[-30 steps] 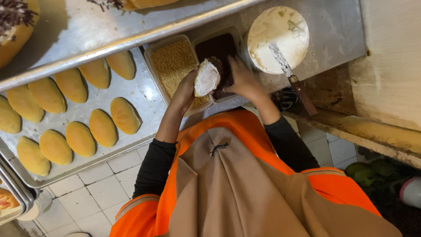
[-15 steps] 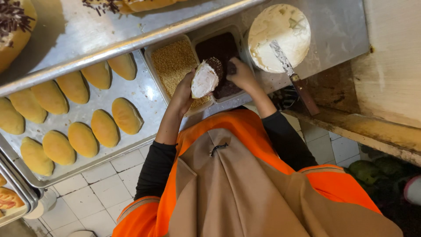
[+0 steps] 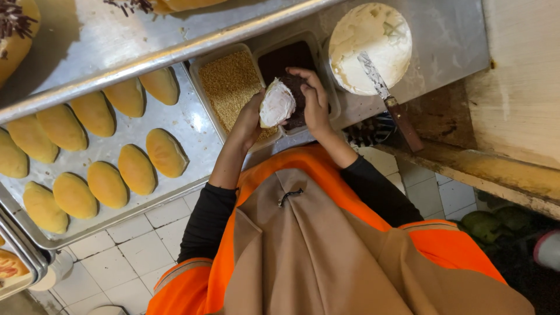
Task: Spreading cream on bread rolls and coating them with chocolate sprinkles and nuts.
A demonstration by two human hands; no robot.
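Far left, a big metal baking tray (image 3: 192,125) carries rows of plain golden buns (image 3: 105,184), none of them topped, lying side by side with small gaps between them. Above it runs a second steel tray (image 3: 87,41), and a bun with dark chocolate sprinkles (image 3: 14,29) peeks in at the top left corner.

Moving in toward the middle: two shallow plastic tubs sit side by side, touching. The left tub (image 3: 230,81) is full of pale golden crumbs; the right tub (image 3: 289,58) holds dark brown chocolate sprinkles.

Right over those tubs, the action. The left hand (image 3: 251,116) is wrapped around a split bun (image 3: 277,105), cream face turned up and white, held just above the seam between the two tubs. The right hand (image 3: 315,99) comes in from the other side, fingers curled and pressed against the bun's dark, sprinkle-coated edge, over the chocolate tub. Both hands are closed on that one bun, black sleeves and an orange top with a tan apron below them.

Further right, a round white tub of cream (image 3: 370,46) stands on the steel counter just beside the chocolate tub. A knife (image 3: 388,99) rests with its blade across the cream's surface, its brown handle hanging out over the counter edge toward the lower right.

Far right, a bare wooden surface (image 3: 519,76), and white floor tiles (image 3: 128,245) below.
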